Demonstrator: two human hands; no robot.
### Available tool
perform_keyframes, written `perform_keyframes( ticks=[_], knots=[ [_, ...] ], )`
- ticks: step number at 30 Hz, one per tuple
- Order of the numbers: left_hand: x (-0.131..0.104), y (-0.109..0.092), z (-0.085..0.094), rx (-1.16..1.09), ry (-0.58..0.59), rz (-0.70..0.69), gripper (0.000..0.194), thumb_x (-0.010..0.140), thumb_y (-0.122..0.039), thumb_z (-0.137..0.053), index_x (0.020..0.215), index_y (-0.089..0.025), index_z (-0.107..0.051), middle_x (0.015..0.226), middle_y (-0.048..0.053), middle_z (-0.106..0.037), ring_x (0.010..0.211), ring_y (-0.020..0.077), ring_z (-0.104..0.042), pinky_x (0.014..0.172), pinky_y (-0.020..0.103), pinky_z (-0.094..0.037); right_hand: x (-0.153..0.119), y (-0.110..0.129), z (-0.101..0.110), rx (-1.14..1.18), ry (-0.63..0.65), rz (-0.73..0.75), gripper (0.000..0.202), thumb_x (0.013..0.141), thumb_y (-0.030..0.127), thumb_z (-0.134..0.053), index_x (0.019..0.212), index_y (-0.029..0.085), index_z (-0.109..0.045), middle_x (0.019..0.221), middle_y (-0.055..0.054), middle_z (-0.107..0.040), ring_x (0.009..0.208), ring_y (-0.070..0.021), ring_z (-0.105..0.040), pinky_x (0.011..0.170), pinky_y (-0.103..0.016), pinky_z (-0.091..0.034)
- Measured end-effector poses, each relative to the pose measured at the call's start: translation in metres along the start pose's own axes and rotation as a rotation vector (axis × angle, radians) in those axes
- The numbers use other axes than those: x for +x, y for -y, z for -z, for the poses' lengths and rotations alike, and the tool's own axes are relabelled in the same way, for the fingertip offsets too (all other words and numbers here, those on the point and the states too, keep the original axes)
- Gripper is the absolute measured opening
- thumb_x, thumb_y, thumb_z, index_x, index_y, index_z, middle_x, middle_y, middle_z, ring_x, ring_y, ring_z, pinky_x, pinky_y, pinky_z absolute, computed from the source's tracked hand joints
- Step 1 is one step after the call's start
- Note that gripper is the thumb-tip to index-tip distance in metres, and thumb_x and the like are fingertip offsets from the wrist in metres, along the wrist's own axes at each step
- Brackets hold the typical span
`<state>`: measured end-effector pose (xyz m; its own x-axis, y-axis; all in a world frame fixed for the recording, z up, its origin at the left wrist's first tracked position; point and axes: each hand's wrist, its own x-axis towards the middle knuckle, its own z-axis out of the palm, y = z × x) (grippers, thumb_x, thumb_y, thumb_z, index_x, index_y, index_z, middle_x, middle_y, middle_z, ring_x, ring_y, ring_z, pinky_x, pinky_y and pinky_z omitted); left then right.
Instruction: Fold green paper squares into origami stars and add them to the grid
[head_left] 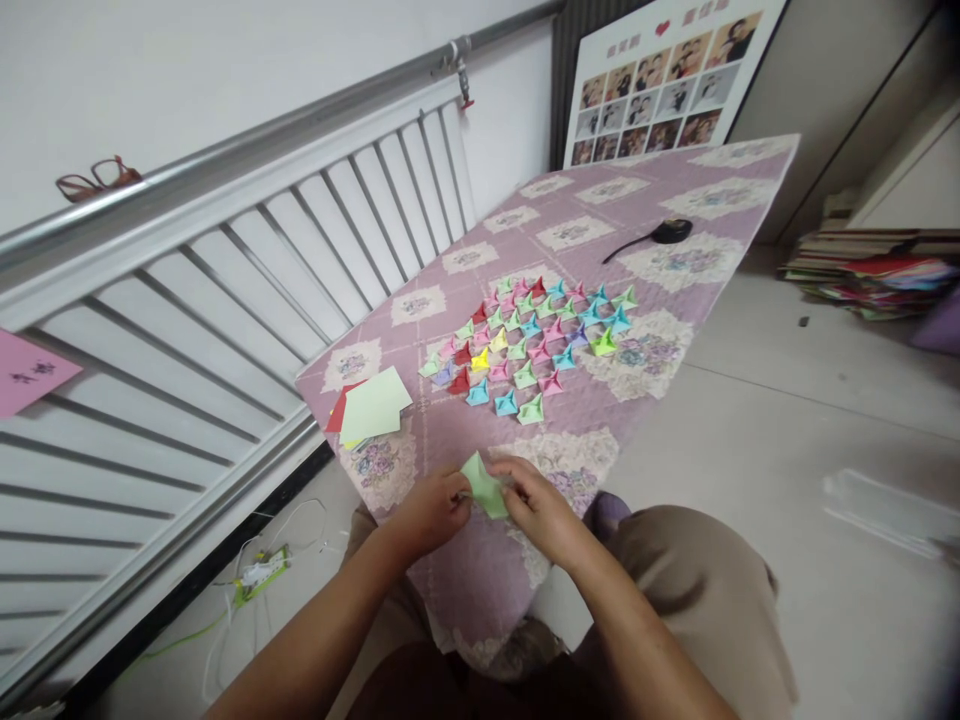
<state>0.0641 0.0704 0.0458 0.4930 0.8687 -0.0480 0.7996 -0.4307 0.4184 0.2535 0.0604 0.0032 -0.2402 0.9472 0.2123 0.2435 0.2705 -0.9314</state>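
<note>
A light green sheet of origami paper [486, 488], partly folded, is held up between my two hands near the table's close end. My left hand [439, 508] pinches its left edge. The fingers of my right hand [534, 500] are closed on its right side. Beyond them, several small folded paper pieces [531, 408] in green, pink, blue, red, yellow and purple lie in rough rows. To the left is a stack of square paper sheets [375, 403], pale green on top with red and yellow edges showing.
A purple floral cloth covers the table [450, 290]. Farther back lies a black round object [671, 231] with a strap. A white radiator [225, 290] runs along the left, with glasses [101, 180] above. A power strip [261, 573] with cables is on the floor.
</note>
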Motion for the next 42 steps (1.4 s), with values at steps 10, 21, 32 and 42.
perform_keyframes(
  ticks=[10,21,32,42],
  knots=[
    [0.003,0.005,0.002,-0.168,0.064,-0.009,0.020,0.070,-0.007,-0.047,0.078,-0.017,-0.063,0.076,0.000,-0.061,0.073,0.0133,-0.054,0.068,0.023,-0.040,0.002,0.003,0.004,0.003,0.118,0.030,0.023,0.086,0.023,-0.042,0.097,0.021,-0.062,0.106,-0.007,-0.060,0.099,-0.0175,-0.055,0.087,-0.031,-0.043],
    [0.000,0.012,0.004,-0.560,0.174,0.163,0.017,0.073,-0.013,-0.047,0.082,-0.013,-0.062,0.067,-0.005,-0.054,0.060,0.0087,-0.046,0.056,0.020,-0.035,0.001,-0.002,0.008,0.253,0.298,-0.230,0.021,0.078,0.037,-0.059,0.086,0.018,-0.064,0.073,0.002,-0.060,0.067,-0.0133,-0.054,0.061,-0.023,-0.041],
    [-0.002,-0.004,-0.028,-1.180,-0.136,0.407,0.044,0.074,-0.029,-0.067,0.112,-0.014,-0.051,0.077,0.000,-0.059,0.060,0.0082,-0.050,0.054,0.020,-0.038,0.004,-0.010,0.005,0.211,0.067,-0.262,0.027,0.077,0.041,-0.059,0.084,0.016,-0.065,0.076,-0.001,-0.065,0.071,-0.0158,-0.056,0.067,-0.027,-0.044],
    [-0.004,-0.025,-0.059,-1.117,-0.192,0.534,0.023,0.074,-0.033,-0.062,0.086,-0.013,-0.062,0.070,0.001,-0.062,0.050,0.0074,-0.046,0.050,0.022,-0.036,0.003,-0.003,0.007,0.284,-0.007,-0.279,0.029,0.073,0.045,-0.062,0.077,0.016,-0.065,0.072,-0.002,-0.064,0.069,-0.0171,-0.056,0.066,-0.028,-0.044]
  ],
)
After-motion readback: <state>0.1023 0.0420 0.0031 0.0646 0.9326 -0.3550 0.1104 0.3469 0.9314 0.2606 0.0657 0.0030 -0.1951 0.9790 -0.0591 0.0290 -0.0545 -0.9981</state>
